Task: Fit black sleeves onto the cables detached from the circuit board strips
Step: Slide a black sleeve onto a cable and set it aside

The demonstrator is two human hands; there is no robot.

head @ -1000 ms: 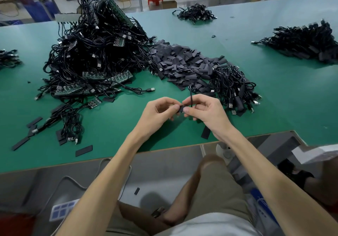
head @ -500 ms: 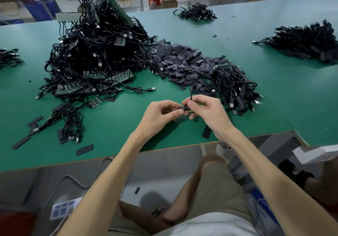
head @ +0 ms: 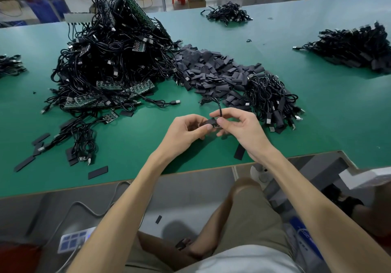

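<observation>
My left hand [head: 186,129] pinches a flat black sleeve [head: 209,122] above the near part of the green table [head: 135,145]. My right hand [head: 239,126] pinches a thin black cable [head: 219,106] at the sleeve's right end; the cable arcs up and back to the left. The two hands meet at the sleeve. Behind them spreads a heap of loose black sleeves [head: 213,71]. A tall pile of black cables on green circuit board strips [head: 110,61] stands at the left. A smaller pile of cables with sleeves [head: 273,103] lies just right of my hands.
Loose sleeves [head: 97,172] and cables [head: 82,141] lie scattered at the near left, and one sleeve [head: 239,152] lies under my right wrist. More cable bundles sit at the far right [head: 357,48], far middle [head: 227,14] and left edge [head: 10,66]. The table's front edge [head: 190,170] runs close below my forearms.
My hands have risen slightly and drawn a little apart. More of the sleeve and the cable's end now show between my fingertips.
</observation>
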